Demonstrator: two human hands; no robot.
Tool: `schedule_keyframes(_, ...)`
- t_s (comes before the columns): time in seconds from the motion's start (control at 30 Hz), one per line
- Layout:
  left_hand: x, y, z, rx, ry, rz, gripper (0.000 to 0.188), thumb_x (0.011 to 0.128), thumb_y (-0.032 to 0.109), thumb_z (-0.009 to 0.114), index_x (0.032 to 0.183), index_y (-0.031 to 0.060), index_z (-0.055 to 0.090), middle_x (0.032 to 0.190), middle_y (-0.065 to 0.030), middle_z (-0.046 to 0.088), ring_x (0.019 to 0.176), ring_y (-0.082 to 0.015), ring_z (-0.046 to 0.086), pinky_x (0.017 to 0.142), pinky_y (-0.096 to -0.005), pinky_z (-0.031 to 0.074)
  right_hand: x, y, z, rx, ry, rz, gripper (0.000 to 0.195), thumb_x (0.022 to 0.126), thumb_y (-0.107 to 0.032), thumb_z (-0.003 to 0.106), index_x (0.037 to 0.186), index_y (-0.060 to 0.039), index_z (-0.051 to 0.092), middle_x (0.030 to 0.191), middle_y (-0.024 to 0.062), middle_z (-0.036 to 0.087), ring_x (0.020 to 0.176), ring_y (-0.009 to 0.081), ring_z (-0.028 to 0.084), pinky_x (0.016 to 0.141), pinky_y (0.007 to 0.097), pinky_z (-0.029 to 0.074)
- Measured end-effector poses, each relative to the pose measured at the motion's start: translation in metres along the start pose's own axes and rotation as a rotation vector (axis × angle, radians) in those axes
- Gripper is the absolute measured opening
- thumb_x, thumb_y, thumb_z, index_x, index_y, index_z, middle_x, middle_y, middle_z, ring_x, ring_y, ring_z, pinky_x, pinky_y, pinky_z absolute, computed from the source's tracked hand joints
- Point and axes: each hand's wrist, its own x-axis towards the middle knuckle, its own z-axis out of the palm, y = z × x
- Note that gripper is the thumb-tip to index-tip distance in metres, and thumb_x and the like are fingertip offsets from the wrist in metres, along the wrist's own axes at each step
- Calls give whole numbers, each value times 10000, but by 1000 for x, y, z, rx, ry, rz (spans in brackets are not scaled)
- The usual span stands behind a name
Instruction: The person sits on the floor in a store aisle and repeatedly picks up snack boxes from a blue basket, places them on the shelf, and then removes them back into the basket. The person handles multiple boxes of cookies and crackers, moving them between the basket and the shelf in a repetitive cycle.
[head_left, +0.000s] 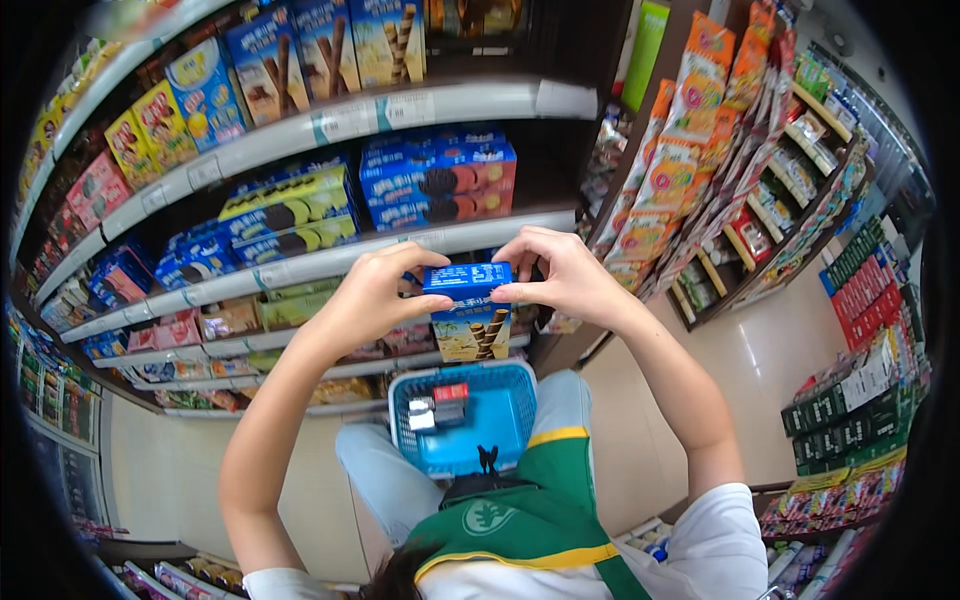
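Between my two hands is a blue box of wafer rolls (470, 330), its printed top facing up at me and the rolls pictured on its front. My left hand (382, 289) grips the left end of its top, thumb in front and fingers behind. On the right end, my right hand (556, 276) pinches it the same way. Below the box, a blue plastic basket (495, 420) sits between my legs. Inside it lie a few small packages (437, 409), one red and others dark and white.
Snack shelves curve ahead, with wafer roll boxes (322, 52) on an upper shelf and blue cookie boxes (439, 180) on the one below. Orange snack bags (679, 142) hang at the right. Stacked dark green cartons (840, 405) stand farther right on the tiled floor (637, 450).
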Motion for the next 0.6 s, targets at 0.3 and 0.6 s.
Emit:
schedule_keyframes(0.3, -2, -116, 119, -67, -238, -121, 418, 752, 137, 793, 1113, -4, 636, 1096, -154, 648, 967, -273, 670, 861, -381, 562, -54, 122, 76, -85, -99, 204, 353, 711, -216, 821, 972, -53, 648, 966, 110, 533, 926, 249, 581, 802, 364, 488)
schedule_keyframes(0.6, -19, -212, 226, -80, -266, -245, 396, 738, 92, 766, 1103, 3, 639, 1080, -180, 641, 922, -318, 660, 813, -397, 532, -94, 216, 155, -207, -221, 432, 363, 772, -242, 760, 1050, -93, 580, 727, 64, 633, 754, 284, 640, 664, 416, 507)
